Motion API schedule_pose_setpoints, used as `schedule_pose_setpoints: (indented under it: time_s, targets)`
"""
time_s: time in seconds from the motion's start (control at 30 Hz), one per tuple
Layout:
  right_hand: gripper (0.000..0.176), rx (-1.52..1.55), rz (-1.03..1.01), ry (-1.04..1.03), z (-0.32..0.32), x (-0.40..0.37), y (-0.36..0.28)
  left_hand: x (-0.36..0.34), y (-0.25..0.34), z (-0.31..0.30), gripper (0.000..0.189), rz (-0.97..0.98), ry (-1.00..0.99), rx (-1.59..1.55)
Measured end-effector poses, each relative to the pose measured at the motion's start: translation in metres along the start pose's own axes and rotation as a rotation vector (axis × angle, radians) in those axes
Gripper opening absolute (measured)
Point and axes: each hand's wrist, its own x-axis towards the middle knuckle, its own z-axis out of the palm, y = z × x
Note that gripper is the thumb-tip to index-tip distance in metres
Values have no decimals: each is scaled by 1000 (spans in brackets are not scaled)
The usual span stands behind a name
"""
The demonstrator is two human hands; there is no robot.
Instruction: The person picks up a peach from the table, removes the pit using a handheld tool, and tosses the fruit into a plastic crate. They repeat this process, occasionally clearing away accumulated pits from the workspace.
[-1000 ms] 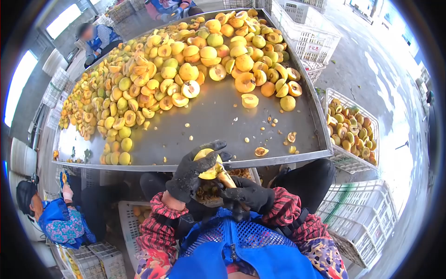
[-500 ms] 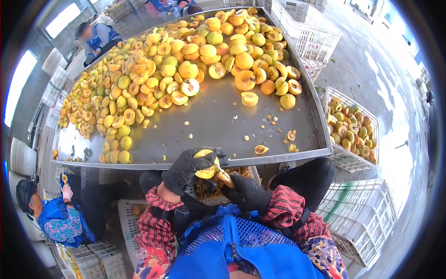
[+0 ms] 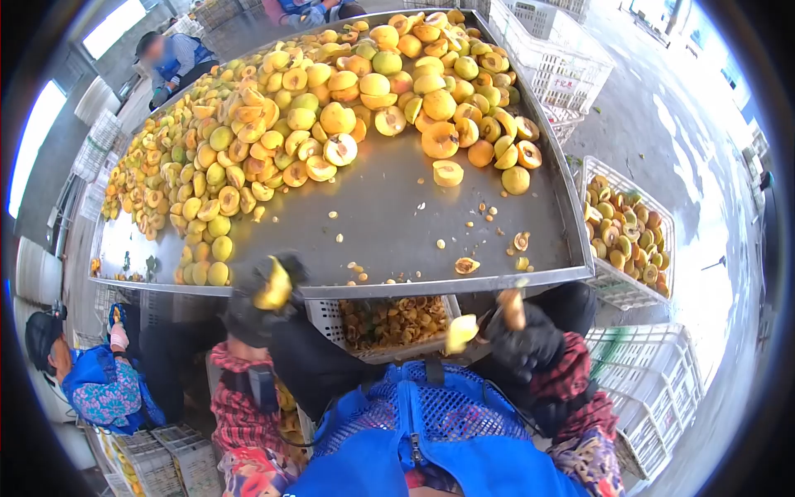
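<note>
My left hand [image 3: 263, 302], in a dark glove, is closed round a yellow fruit piece [image 3: 274, 286] at the near left edge of the metal table [image 3: 373, 219]. Farther right, my right hand [image 3: 523, 341], also gloved, grips a tool with a brownish handle [image 3: 513, 309], blurred by motion. Beside its fingers another yellow fruit piece [image 3: 462, 333] shows, smeared; whether it is touched or in the air is unclear. Halved yellow fruit [image 3: 338, 118] lies heaped over the far and left parts of the table.
A crate of fruit scraps [image 3: 451, 306] stands below the table edge between my knees. To the right are a crate of halved fruit [image 3: 671, 248] and a white crate [image 3: 646, 389]. One person [image 3: 103, 377] sits at the left; two others are beyond the table.
My hands have moved apart, the left one leftward with fruit, the right one rightward with the tool. The scrap crate between them is more exposed.
</note>
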Motion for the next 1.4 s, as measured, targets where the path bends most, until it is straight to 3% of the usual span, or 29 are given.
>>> schedule_pose_setpoints:
  time_s: [0.03, 0.1, 0.17, 0.23, 0.33, 0.43, 0.47, 0.6, 0.73, 0.83, 0.93, 1.03, 1.1, 1.17, 1.23, 1.27, 1.4]
  targets:
    - [18, 124, 43, 158, -7, -14, -12, -1, 7, -4, 46, 138, 101, 167]
    - [17, -126, 196, 588, 15, 6, -23, 11, 4, -8, 50, -1, 54, 60]
    - [18, -259, 136, 429, 8, 31, -7, 22, 1, -4, 52, -149, -11, -137]
    - [18, -282, 279, 473, 24, 59, -14, 35, -9, 18, 53, -328, -103, -420]
    - [21, -338, 239, 458, 31, 81, -10, 41, -22, 30, 55, -361, -136, -494]
    - [21, -355, 153, 362, 28, 92, 1, 43, -31, 29, 51, -292, -86, -386]
    - [22, -355, 127, 375, 27, 96, 3, 40, -31, 32, 52, -175, -167, -33]
    - [24, -340, 41, 355, 36, 111, -4, 44, -37, 53, 59, -434, -305, -23]
    - [26, -401, -80, 283, 50, 130, 1, 43, -35, 76, 63, -202, -363, 479]
    - [26, -437, -11, 346, 30, 131, 29, 41, -36, 72, 64, -108, -270, 538]
    - [30, -271, -52, 358, 43, 127, 23, 37, -39, 64, 60, -229, -202, 137]
    - [32, -163, -56, 411, 47, 131, 35, 33, -48, 69, 50, -219, -79, 28]
    - [32, -141, -36, 433, 50, 128, 43, 29, -77, 61, 44, 64, -23, 214]
    - [33, -170, 4, 427, 58, 124, 40, 31, -89, 58, 43, 60, 9, -31]
    - [34, -168, 45, 433, 57, 121, 39, 36, -89, 58, 50, -237, 18, -705]
    - [34, -181, 30, 441, 55, 119, 39, 39, -92, 58, 58, -274, 160, -688]
    - [37, -350, -70, 360, 54, 104, 35, 38, -98, 46, 58, -266, 72, -893]
